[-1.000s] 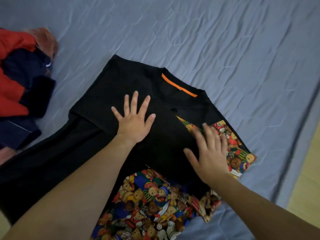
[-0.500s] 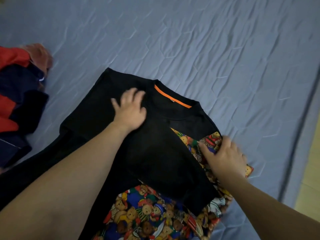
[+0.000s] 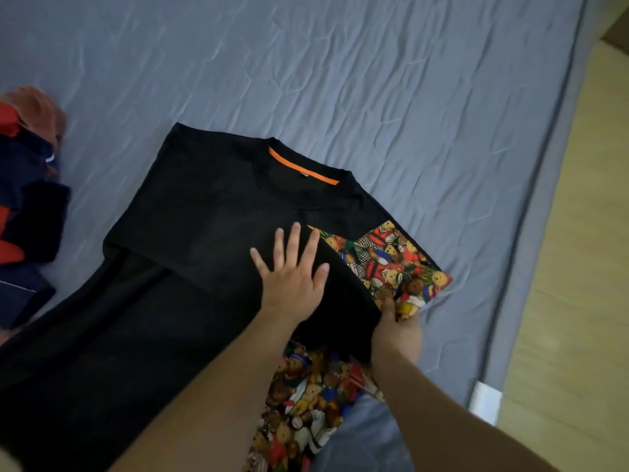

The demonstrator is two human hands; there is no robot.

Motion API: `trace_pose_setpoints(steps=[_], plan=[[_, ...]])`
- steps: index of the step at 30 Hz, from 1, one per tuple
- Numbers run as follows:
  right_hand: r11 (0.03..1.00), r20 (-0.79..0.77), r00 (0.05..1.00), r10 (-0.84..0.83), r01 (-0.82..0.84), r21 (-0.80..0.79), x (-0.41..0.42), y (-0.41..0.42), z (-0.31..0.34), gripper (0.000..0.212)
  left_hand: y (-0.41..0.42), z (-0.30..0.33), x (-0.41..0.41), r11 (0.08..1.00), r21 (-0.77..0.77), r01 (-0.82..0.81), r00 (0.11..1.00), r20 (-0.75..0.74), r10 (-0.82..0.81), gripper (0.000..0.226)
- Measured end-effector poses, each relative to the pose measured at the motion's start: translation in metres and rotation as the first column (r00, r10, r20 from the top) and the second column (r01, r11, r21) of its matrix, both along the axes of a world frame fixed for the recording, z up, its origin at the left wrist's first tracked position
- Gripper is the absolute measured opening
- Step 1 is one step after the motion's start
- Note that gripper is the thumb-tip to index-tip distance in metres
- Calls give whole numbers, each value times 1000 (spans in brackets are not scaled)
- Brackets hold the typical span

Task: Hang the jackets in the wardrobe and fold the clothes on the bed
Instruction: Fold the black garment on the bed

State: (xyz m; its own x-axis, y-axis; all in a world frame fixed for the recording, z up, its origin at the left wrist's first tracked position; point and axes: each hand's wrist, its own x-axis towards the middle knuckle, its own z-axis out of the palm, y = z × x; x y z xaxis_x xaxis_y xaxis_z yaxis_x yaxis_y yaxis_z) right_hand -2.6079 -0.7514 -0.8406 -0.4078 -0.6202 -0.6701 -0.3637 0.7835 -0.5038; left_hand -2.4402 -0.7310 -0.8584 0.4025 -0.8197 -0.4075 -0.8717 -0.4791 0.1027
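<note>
Blue-grey sheet on the bed (image 3: 374, 80), pretty wrinkled, fills most of what I'm looking down at, with a strip of wood floor (image 3: 571, 267) running along the bed's far-right edge. Black shirt (image 3: 204, 226) is spread flat on the bed, neck pointing away from me, with an orange strip (image 3: 303, 167) inside the collar. One side of the shirt is folded over onto its middle, so a black panel sits on top of the front.

My left hand (image 3: 291, 279) is pressed flat on that folded panel, fingers straight and spread apart, gripping nothing, just holding the fabric down. My right hand (image 3: 394, 327) is right beside it, at the shirt's teddy-bear-print sleeve (image 3: 394, 264). Thumb is on top of the printed fabric at its lower edge, and the fingers look tucked under it, so it's pinching the sleeve. It's a bit blurry there though.

More of the same bear print (image 3: 306, 403) shows lower down, between my two forearms, at the bottom of the shirt.

Off past the shirt's other side, at the edge of my view, is a pile of other clothes (image 3: 27, 199), navy and red with something pinkish-orange on top. It's not touching the shirt as far as I can see.
</note>
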Motion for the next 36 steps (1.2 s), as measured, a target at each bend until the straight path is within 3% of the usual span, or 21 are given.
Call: trace_pose_setpoints(steps=[8, 11, 14, 16, 18, 20, 21, 22, 24, 27, 29, 33, 34, 36], plan=[[860, -312, 889, 336, -424, -283, -52, -155, 33, 38, -24, 12, -4, 997, 65, -48, 996, -75, 53, 63], [912, -349, 904, 248, -339, -231, -56, -174, 30, 64, -25, 15, 4, 994, 108, -22, 996, -89, 32, 61], [990, -337, 938, 77, -113, -89, -35, -103, 17, 91, -8, 20, 30, 971, 51, -232, 971, -42, 234, 62], [995, -279, 955, -97, 102, 2, -23, -47, 9, 97, 9, 22, 59, 854, -26, -520, 854, -1, 520, 69], [959, -233, 942, -242, 269, 88, -10, -9, 1, 95, 25, 22, 97, 634, -24, -773, 634, 18, 773, 81], [937, -184, 934, -307, 331, 115, 5, 6, -5, 86, 35, 19, 136, 423, 34, -905, 423, -14, 906, 90], [943, -174, 941, -291, 313, 115, 11, 7, -8, 79, 36, 18, 152, 377, 58, -925, 374, -55, 926, 89], [952, -179, 949, -261, 284, 115, 16, 4, -12, 74, 36, 17, 163, 387, 81, -919, 379, -95, 920, 80], [964, -225, 949, -219, 247, 101, 21, -3, -18, 69, 29, 19, 179, 500, 15, -866, 492, -150, 857, 55], [969, -303, 929, -214, 240, 51, 19, 1, -23, 72, 5, 38, 198, 622, -360, -696, 691, -101, 715, 42], [971, -338, 918, -207, 235, 44, 20, 20, -22, 79, 1, 49, 210, 651, -429, -626, 751, -108, 651, 47], [969, -383, 906, -179, 229, 89, 21, 78, -9, 92, 77, 34, 214, 575, -100, -812, 578, -276, 768, 86], [967, -394, 904, -168, 228, 111, 20, 97, -5, 93, 109, 30, 207, 594, -48, -803, 587, -233, 775, 94], [961, -404, 904, -142, 224, 163, 20, 146, 3, 89, 174, 20, 192, 688, 68, -723, 685, -56, 726, 99]])
